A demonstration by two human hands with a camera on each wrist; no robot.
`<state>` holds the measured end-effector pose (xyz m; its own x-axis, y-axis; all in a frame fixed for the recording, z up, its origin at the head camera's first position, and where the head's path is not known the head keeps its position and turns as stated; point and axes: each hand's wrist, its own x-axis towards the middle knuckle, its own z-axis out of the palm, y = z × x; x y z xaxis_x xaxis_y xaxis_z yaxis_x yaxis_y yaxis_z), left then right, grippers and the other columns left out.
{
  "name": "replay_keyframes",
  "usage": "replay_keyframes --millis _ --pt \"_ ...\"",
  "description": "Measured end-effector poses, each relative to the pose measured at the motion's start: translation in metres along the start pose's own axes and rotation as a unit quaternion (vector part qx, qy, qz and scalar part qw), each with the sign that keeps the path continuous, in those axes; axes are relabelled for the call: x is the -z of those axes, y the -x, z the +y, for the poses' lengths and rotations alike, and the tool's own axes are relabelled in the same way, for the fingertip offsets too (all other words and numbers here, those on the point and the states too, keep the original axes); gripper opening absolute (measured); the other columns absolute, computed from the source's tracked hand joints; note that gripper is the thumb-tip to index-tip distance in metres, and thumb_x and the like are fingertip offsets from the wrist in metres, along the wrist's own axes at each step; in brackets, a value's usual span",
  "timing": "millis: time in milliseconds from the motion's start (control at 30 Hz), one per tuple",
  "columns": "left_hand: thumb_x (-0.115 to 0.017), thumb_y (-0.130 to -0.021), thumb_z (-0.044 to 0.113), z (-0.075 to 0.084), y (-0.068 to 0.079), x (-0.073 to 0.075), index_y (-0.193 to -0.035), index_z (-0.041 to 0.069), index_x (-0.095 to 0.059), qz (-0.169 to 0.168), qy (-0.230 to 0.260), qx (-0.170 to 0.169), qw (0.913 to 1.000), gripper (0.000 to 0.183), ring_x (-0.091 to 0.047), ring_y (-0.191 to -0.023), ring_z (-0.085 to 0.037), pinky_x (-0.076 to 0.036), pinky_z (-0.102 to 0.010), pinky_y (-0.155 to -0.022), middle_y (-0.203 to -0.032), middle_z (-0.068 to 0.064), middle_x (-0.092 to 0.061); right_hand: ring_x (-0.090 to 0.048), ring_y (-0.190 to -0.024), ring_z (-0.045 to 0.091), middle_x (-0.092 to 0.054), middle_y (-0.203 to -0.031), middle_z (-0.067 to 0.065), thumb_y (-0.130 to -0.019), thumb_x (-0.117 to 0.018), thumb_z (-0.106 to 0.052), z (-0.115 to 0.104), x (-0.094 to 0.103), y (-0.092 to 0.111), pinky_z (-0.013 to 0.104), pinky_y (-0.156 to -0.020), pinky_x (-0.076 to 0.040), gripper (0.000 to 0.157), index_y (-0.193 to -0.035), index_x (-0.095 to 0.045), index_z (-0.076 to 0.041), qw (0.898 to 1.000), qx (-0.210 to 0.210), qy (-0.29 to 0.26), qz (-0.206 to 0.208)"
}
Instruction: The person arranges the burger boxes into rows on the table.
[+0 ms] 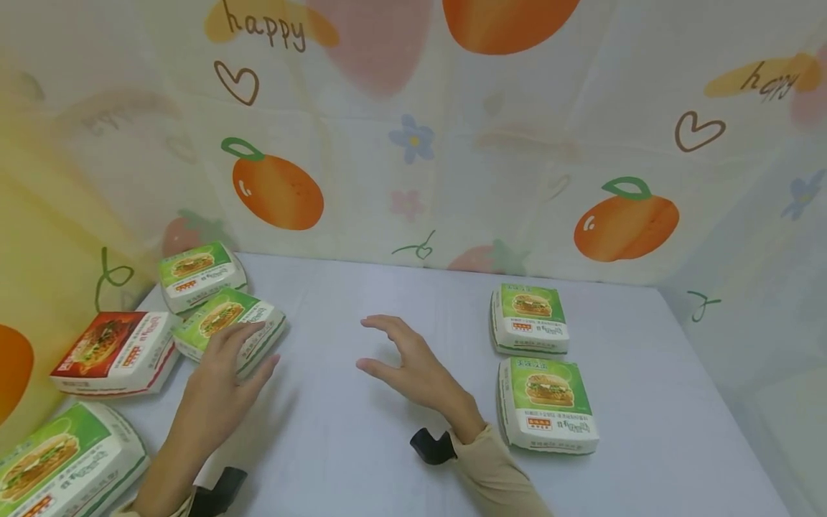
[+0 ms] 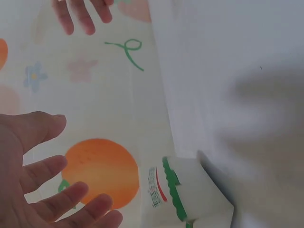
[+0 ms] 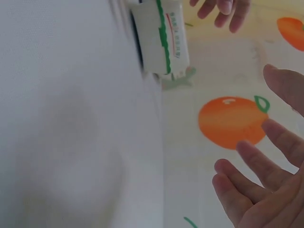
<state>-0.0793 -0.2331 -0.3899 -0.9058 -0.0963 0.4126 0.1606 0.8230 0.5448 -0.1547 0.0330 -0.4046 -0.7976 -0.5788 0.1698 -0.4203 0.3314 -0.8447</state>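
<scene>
My left hand point(image 1: 216, 388) hovers with spread, relaxed fingers and holds nothing. In the head view it overlaps the near corner of a green-and-white burger box point(image 1: 226, 316). My right hand point(image 1: 420, 366) hangs over the white table, thumb and fingers apart, with nothing between them. To its right, two more green burger boxes lie one behind the other, a nearer box point(image 1: 549, 406) and a farther box point(image 1: 530, 318). The left wrist view shows my left hand point(image 2: 52, 175) palm inward beside a box point(image 2: 190, 194); the right wrist view shows the right hand point(image 3: 270, 175) with its fingers extended.
At the left lie a red burger box point(image 1: 116, 352), a green box point(image 1: 203, 276) behind it and a large green box point(image 1: 71, 459) in front. A fruit-printed curtain point(image 1: 362, 194) rises along the back of the white table point(image 1: 336, 445). Each wrist wears a black strap piece point(image 1: 434, 446).
</scene>
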Motion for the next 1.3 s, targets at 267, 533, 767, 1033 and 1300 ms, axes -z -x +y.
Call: replay_keyframes --millis 267,533,767,1033,1300 --pt "-0.076 -0.086 0.012 -0.015 0.003 0.007 -0.134 0.0 -0.054 0.004 -0.018 0.025 0.9995 0.054 -0.05 -0.115 -0.047 -0.043 -0.065 -0.087 -0.132 -0.028 -0.049 -0.04 -0.142 0.013 -0.046 -0.15 -0.006 -0.095 -0.067 -0.033 0.001 -0.015 -0.015 0.041 -0.117 -0.038 0.056 -0.145 -0.046 -0.019 1.0 -0.005 -0.01 -0.017" --pt "-0.075 -0.087 0.014 -0.025 0.005 0.011 -0.136 -0.004 -0.05 -0.009 -0.036 0.047 0.9982 0.058 -0.045 -0.119 -0.051 -0.039 -0.069 -0.091 -0.132 -0.036 -0.045 -0.041 -0.142 0.013 -0.045 -0.15 -0.007 -0.095 -0.067 -0.034 -0.003 -0.031 -0.029 0.04 -0.117 -0.037 0.055 -0.145 -0.048 -0.021 0.999 -0.016 -0.013 -0.031" --pt "-0.077 -0.084 0.012 -0.032 0.006 0.011 -0.139 -0.005 -0.045 -0.014 -0.058 0.07 0.9958 0.066 -0.042 -0.116 -0.052 -0.038 -0.068 -0.09 -0.129 -0.038 -0.042 -0.045 -0.139 0.021 -0.047 -0.149 -0.006 -0.095 -0.066 -0.034 -0.001 -0.043 -0.037 0.038 -0.116 -0.039 0.054 -0.145 -0.049 -0.019 0.999 -0.025 -0.019 -0.041" --pt "-0.074 -0.088 0.022 -0.04 0.004 0.01 -0.146 -0.003 -0.037 -0.057 -0.081 0.141 0.9849 0.073 -0.034 -0.121 -0.059 -0.035 -0.073 -0.091 -0.136 -0.043 -0.032 -0.047 -0.138 0.025 -0.049 -0.148 -0.003 -0.095 -0.067 -0.031 0.005 -0.06 -0.044 0.034 -0.115 -0.04 0.054 -0.144 -0.049 -0.016 0.997 -0.033 -0.032 -0.057" --pt "-0.072 -0.089 0.022 -0.05 0.004 0.007 -0.151 -0.002 -0.029 -0.076 -0.077 0.163 0.9807 0.079 -0.032 -0.121 -0.064 -0.035 -0.076 -0.092 -0.141 -0.049 -0.023 -0.048 -0.137 0.023 -0.05 -0.148 -0.001 -0.095 -0.067 -0.032 0.008 -0.067 -0.054 0.032 -0.115 -0.04 0.054 -0.143 -0.05 -0.016 0.998 -0.024 -0.014 -0.064"
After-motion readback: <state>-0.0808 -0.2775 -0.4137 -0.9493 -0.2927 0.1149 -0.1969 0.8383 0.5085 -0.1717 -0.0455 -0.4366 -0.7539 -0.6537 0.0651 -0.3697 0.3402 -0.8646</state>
